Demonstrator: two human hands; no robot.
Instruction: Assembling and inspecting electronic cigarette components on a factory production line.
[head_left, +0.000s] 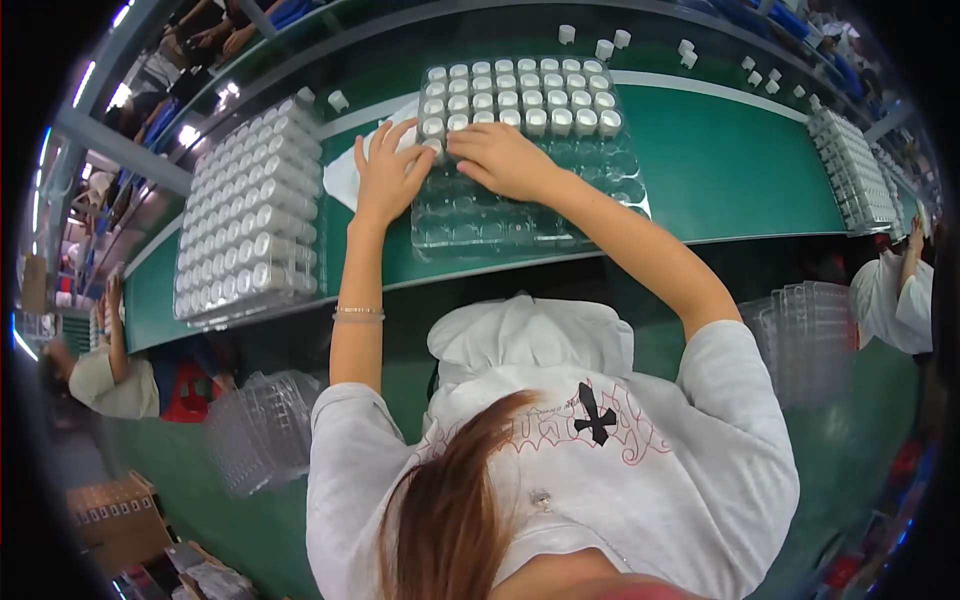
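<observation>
In front of me lies a clear plastic tray (545, 238) with round pockets. Its far rows hold small white cylindrical pieces (530, 97) with round recessed tops; its near rows show bare pockets. At the tray's left side, my left hand (388, 172) has its fingers spread, and its thumb side touches a white piece (433, 147) at the start of the row nearest me. My right hand (505, 160) reaches over the tray from the right, fingers stretched toward that same piece, thumb apart. Whether the right fingertips touch it, I cannot tell.
Filled trays (250, 215) are stacked at the left of the green table (735, 170). Loose white pieces (605, 48) stand beyond the tray. A white sheet (343, 180) lies under my left hand. More filled trays (850, 170) are at far right, near a co-worker's sleeve (890, 300). Clear trays (805, 340) stand below.
</observation>
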